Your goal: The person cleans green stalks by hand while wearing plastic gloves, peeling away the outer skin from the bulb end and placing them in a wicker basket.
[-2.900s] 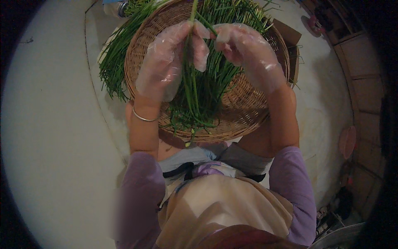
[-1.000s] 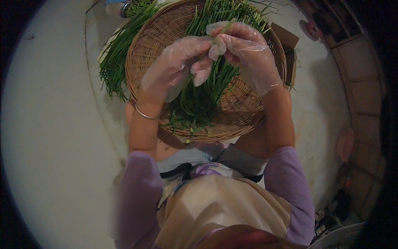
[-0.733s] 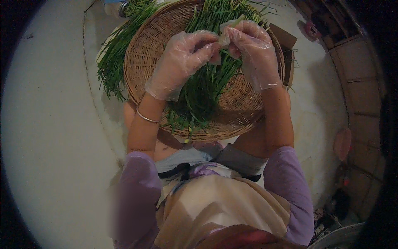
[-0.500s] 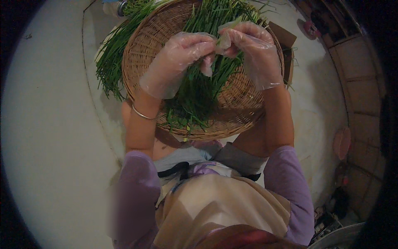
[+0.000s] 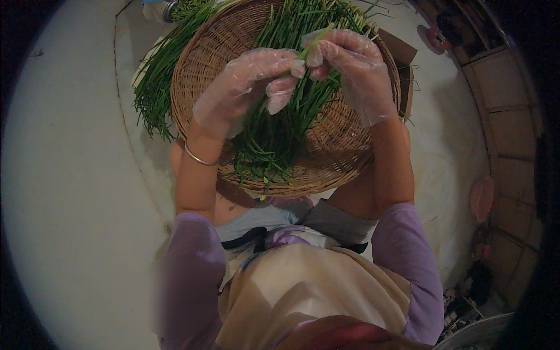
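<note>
Both my hands wear clear plastic gloves and meet above a round wicker basket (image 5: pixel 201 52). Between the fingertips runs a pale green chive stalk (image 5: pixel 319 39), its upper end sticking out past my right fingers. My right hand (image 5: pixel 357 67) pinches it, closed. Thumb and forefinger of my left hand (image 5: pixel 248 79) are closed at the stalk's lower part, while its other fingers curl below. A thick heap of long green chives (image 5: pixel 274 131) lies across the basket under my hands, partly hidden by them.
More chives (image 5: pixel 160 87) lie in a bunch outside the basket at the left. A cardboard box (image 5: pixel 399 49) stands behind the basket's right rim. A pink oval object (image 5: pixel 482 199) is at the right, near a tiled wall (image 5: pixel 510 137). The basket rests by my knees.
My left fingers have shifted slightly left, and the lower ones have spread from the thumb. The stalk in my right fingers now shows more clearly, angled up to the right.
</note>
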`<state>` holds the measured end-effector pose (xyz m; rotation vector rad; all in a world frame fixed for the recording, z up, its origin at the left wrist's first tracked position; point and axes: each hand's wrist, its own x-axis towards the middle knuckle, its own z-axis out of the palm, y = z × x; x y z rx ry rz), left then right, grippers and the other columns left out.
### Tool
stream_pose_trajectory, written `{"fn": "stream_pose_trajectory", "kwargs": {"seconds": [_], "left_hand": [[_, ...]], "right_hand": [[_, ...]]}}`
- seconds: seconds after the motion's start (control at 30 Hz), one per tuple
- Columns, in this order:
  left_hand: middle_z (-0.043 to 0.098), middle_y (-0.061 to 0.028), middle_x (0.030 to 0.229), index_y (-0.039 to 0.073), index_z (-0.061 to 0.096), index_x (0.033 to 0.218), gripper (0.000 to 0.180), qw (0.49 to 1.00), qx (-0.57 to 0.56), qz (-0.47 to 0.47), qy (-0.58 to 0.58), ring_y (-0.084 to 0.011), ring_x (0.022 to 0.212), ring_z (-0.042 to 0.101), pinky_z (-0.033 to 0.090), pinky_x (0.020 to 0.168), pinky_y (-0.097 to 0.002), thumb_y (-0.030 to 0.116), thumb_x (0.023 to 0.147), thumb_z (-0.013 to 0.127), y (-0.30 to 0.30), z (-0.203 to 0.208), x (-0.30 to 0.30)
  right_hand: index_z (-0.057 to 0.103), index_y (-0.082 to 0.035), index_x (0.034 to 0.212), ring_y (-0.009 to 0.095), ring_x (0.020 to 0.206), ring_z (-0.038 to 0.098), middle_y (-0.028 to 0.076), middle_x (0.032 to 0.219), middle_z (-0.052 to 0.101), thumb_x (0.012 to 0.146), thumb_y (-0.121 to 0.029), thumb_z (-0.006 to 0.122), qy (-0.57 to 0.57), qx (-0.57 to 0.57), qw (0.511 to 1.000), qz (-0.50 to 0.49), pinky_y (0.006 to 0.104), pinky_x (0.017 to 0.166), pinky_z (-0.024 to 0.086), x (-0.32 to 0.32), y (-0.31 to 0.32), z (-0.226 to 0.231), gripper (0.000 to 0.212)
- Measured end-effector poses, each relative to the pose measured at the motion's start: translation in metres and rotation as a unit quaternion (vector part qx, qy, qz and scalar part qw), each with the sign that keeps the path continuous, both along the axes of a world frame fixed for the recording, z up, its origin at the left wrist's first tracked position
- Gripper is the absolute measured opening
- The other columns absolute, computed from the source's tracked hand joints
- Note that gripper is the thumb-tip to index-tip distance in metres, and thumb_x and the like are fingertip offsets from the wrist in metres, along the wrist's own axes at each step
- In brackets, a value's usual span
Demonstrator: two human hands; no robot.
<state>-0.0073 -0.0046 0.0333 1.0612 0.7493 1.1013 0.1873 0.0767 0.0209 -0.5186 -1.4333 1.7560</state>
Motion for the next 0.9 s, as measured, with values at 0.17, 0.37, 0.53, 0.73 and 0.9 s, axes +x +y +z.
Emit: {"fn": "stream_pose_trajectory", "kwargs": {"seconds": [0.17, 0.37, 0.53, 0.73, 0.9], "left_hand": [[0.035, 0.0038, 0.060, 0.004, 0.055, 0.082, 0.024, 0.999, -0.022, -0.006, -0.028, -0.0091, 0.049, 0.039, 0.032, 0.047, -0.0235, 0.024, 0.096, 0.056, 0.004, -0.005, -0.005], [0.046, 0.0016, 0.069, 0.001, 0.063, 0.096, 0.024, 0.998, 0.016, -0.053, -0.019, -0.0092, 0.061, 0.047, 0.041, 0.057, -0.0244, 0.023, 0.097, 0.053, 0.007, -0.005, -0.009], [0.059, -0.0034, 0.076, 0.000, 0.064, 0.096, 0.019, 0.998, 0.001, 0.060, 0.019, -0.0118, 0.068, 0.057, 0.049, 0.067, -0.0260, 0.018, 0.094, 0.059, 0.006, -0.004, 0.005], [0.065, -0.0050, 0.079, -0.002, 0.065, 0.097, 0.020, 0.984, 0.067, 0.116, 0.122, -0.0116, 0.071, 0.062, 0.051, 0.070, -0.0261, 0.017, 0.092, 0.063, 0.011, -0.008, 0.004], [0.065, -0.0041, 0.080, -0.002, 0.065, 0.099, 0.020, 0.978, 0.042, 0.146, 0.144, -0.0109, 0.072, 0.062, 0.051, 0.070, -0.0258, 0.017, 0.091, 0.065, 0.007, -0.006, 0.008]], "right_hand": [[0.065, 0.002, 0.102, 0.015, 0.079, 0.066, 0.007, 0.091, 0.067, 0.094, -0.016, 0.062, -0.052, 0.033, 0.997, -0.045, 0.0285, 0.071, 0.053, 0.002, 0.000, 0.009, 0.020], [0.064, -0.001, 0.106, 0.013, 0.078, 0.059, 0.005, 0.087, 0.064, 0.094, -0.011, 0.058, 0.013, 0.044, 0.970, -0.237, 0.0261, 0.074, 0.049, 0.018, 0.025, -0.006, 0.016], [0.063, -0.002, 0.113, 0.017, 0.089, 0.062, 0.006, 0.099, 0.066, 0.093, -0.018, 0.061, 0.089, 0.093, 0.952, -0.278, 0.0283, 0.080, 0.050, 0.086, 0.072, -0.008, 0.026], [0.060, -0.003, 0.121, 0.020, 0.098, 0.063, 0.007, 0.103, 0.066, 0.094, -0.030, 0.062, -0.419, 0.312, 0.732, -0.437, 0.0298, 0.086, 0.048, 0.104, 0.077, 0.004, 0.038], [0.060, -0.001, 0.117, 0.015, 0.084, 0.059, 0.007, 0.094, 0.066, 0.097, -0.034, 0.057, -0.051, 0.132, 0.971, -0.195, 0.0277, 0.075, 0.048, 0.061, 0.040, -0.007, 0.039]]}}
